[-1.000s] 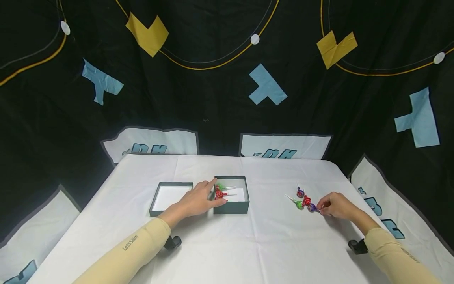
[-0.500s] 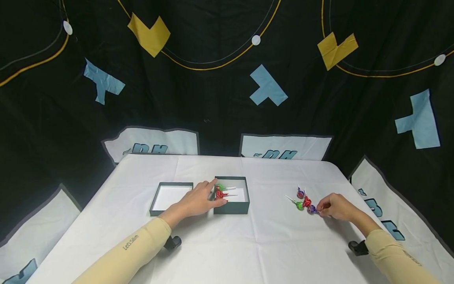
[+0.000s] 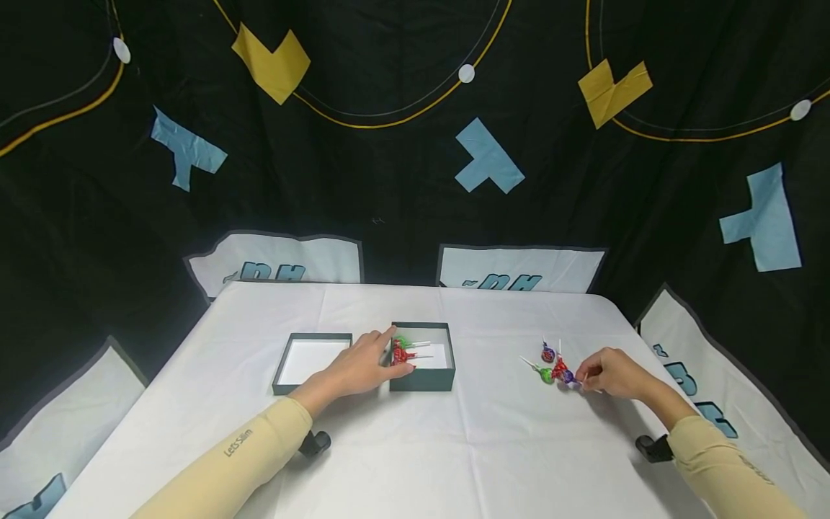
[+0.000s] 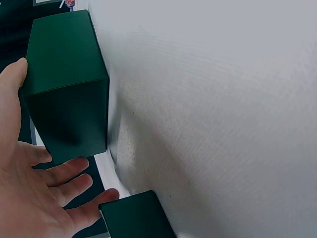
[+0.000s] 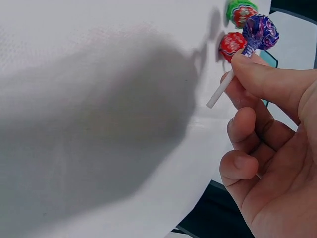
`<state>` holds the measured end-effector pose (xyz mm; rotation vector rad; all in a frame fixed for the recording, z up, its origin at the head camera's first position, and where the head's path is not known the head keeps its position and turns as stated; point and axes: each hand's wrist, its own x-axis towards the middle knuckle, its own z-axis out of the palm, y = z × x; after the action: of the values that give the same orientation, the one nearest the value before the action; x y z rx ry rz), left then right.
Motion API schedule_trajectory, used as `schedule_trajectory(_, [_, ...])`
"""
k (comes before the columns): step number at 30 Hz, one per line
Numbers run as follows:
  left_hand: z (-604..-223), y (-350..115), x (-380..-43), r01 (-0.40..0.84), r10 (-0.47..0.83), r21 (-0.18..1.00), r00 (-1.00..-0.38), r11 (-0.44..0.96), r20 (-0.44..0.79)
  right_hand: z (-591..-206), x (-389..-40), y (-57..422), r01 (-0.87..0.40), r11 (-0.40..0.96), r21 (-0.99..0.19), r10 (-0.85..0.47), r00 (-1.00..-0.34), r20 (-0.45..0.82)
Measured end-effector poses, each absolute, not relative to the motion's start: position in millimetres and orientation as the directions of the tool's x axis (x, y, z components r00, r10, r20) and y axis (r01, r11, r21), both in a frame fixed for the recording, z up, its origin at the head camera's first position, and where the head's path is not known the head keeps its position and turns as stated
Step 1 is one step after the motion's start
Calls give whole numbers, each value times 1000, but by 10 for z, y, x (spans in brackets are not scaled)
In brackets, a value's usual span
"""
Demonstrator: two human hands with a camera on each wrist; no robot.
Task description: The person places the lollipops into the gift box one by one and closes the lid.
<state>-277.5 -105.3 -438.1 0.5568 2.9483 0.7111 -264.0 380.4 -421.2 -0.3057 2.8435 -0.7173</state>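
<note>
Thumb and index finger of my right hand [image 3: 609,373] pinch a purple-wrapped lollipop [image 5: 261,32] by its white stick, just below the candy. Close behind it are a red lollipop [image 5: 233,45] and a green one [image 5: 241,13]; another purple one [image 3: 547,354] lies a little farther back. My left hand [image 3: 364,364] rests at the left side of a dark green box [image 3: 423,380], thumb at the front rim and index finger at the back left corner, fingers spread. Inside that box lie a green lollipop [image 3: 403,342] and red candy [image 3: 400,355], sticks pointing right.
A shallow dark green box part [image 3: 313,360] with a white inside, like a lid, lies left of the box, partly behind my left hand. White cloth covers the table [image 3: 493,447]. A black curtain [image 3: 389,180] hangs behind it.
My right hand has shifted slightly up and left with the purple lollipop. The red lollipop's stick now points up, away from me. My left hand and the box stay put.
</note>
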Motion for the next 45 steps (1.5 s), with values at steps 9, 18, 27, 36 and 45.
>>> schedule_trajectory(9, [-4384, -1062, -2774, 325, 355, 458, -935, 827, 23, -4168, -2656, 3770, -203, 843, -497, -285, -954, -94])
schedule_trajectory(18, [-4397, -1062, -2788, 327, 354, 454, -935, 829, 26, -4111, -2680, 3671, -261, 833, -488, -328, -943, -57])
schedule_trajectory(27, [-4388, -1061, -2778, 331, 359, 453, -933, 828, 26, -3999, -2690, 3552, -296, 814, -499, -365, -930, -43])
schedule_trajectory(36, [-4384, -1073, -2771, 337, 362, 449, -932, 828, 31, -3936, -2742, 3443, -313, 803, -506, -380, -925, -31])
schedule_trajectory(45, [-4377, -1075, -2766, 332, 361, 444, -932, 832, 22, -3883, -2818, 3320, -356, 788, -502, -423, -906, -22])
